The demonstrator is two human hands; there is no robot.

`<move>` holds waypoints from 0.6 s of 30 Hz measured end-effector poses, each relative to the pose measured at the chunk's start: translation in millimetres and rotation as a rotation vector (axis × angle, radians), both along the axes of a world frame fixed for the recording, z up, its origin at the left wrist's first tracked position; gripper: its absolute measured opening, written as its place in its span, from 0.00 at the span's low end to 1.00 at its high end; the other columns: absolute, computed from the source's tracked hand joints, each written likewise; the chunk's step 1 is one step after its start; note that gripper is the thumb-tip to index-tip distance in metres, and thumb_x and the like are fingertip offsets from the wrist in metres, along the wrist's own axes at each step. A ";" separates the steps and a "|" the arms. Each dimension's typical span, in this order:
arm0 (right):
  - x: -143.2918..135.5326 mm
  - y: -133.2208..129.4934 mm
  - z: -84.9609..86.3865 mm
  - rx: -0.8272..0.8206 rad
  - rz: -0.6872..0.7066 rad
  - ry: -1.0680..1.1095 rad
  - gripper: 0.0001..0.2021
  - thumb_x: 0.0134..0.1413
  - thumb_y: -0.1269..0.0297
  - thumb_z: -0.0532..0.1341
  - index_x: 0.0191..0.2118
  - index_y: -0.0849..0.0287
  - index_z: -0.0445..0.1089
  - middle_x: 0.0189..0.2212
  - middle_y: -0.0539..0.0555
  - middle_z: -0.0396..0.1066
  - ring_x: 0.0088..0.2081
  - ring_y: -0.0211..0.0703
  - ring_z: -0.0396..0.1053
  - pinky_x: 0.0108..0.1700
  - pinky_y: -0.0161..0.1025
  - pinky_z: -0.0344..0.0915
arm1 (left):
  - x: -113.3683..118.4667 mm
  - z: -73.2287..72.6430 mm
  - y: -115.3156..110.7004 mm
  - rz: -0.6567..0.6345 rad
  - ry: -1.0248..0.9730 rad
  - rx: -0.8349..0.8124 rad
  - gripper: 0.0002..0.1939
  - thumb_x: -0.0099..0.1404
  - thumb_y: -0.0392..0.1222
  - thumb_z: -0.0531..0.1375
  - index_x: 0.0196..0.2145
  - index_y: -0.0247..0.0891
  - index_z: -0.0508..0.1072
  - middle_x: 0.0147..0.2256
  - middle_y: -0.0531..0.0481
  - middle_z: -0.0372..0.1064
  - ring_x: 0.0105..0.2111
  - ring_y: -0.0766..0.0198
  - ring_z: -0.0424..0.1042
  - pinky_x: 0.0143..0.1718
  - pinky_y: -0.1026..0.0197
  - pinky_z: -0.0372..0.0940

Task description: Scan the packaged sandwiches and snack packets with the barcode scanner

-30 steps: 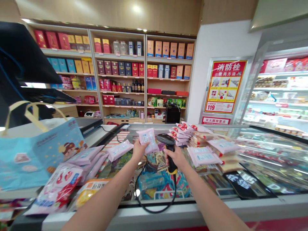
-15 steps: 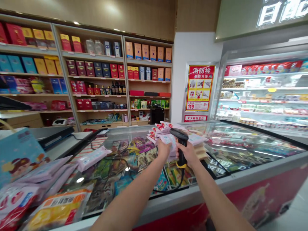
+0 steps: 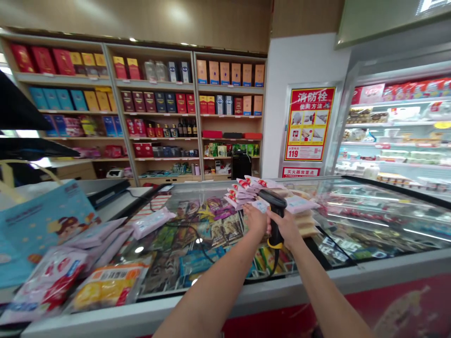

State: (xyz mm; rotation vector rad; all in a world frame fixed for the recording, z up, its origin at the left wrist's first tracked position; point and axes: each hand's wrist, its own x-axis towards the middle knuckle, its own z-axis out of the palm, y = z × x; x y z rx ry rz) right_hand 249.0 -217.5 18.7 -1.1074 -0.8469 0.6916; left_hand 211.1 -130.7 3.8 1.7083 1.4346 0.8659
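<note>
Right hand (image 3: 289, 228) closed round black handheld barcode scanner with yellow collar (image 3: 276, 211), head tipped toward the packet, likely to read its label | left hand (image 3: 257, 219) grips small pink-white plastic packet (image 3: 260, 205) just beside scanner | stacked pink packets (image 3: 243, 192) just beyond both hands on glass freezer lid (image 3: 352, 225)

We saw shelves of boxes (image 3: 158, 101) far beyond the hands, a blue bag (image 3: 38, 225) well left, a red poster (image 3: 309, 123) beyond.

Wooden shelves (image 3: 158, 122) of boxed goods fill the wall ahead of me, under a lit wood-panelled ceiling band. A red poster (image 3: 309, 123) hangs on the white wall (image 3: 303, 61), beside a bright refrigerated case (image 3: 398, 131).
</note>
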 end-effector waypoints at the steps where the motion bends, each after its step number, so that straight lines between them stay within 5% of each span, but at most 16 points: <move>1: -2.0 1.6 -2.0 0.005 -0.003 0.003 0.19 0.37 0.53 0.71 0.30 0.58 0.65 0.15 0.45 0.66 0.14 0.38 0.64 0.16 0.35 0.64 | -5.1 -2.0 3.0 0.003 -0.019 0.012 0.44 0.59 0.46 0.61 0.66 0.25 0.49 0.68 0.25 0.37 0.67 0.44 0.46 0.62 0.47 0.54; 7: -20.4 20.1 -11.3 -0.037 0.086 0.026 0.20 0.35 0.53 0.72 0.29 0.59 0.64 0.14 0.44 0.64 0.13 0.35 0.61 0.16 0.34 0.63 | -76.8 -6.4 47.9 -0.002 -0.124 0.210 0.28 0.57 0.43 0.63 0.54 0.31 0.67 0.64 0.30 0.53 0.69 0.49 0.42 0.64 0.55 0.49; 13: -60.5 49.8 -8.5 -0.083 0.147 0.011 0.20 0.35 0.53 0.71 0.30 0.58 0.65 0.15 0.44 0.64 0.14 0.35 0.62 0.16 0.34 0.64 | -216.1 4.0 125.4 0.224 -0.066 0.294 0.24 0.50 0.36 0.65 0.47 0.35 0.70 0.60 0.32 0.60 0.65 0.48 0.54 0.61 0.54 0.52; 18: -104.2 85.1 -6.8 -0.087 0.255 -0.001 0.19 0.34 0.53 0.70 0.27 0.58 0.63 0.13 0.44 0.63 0.13 0.34 0.61 0.15 0.33 0.62 | -318.6 3.5 170.1 0.355 0.212 0.148 0.19 0.49 0.32 0.64 0.41 0.33 0.71 0.51 0.27 0.69 0.57 0.40 0.66 0.55 0.49 0.59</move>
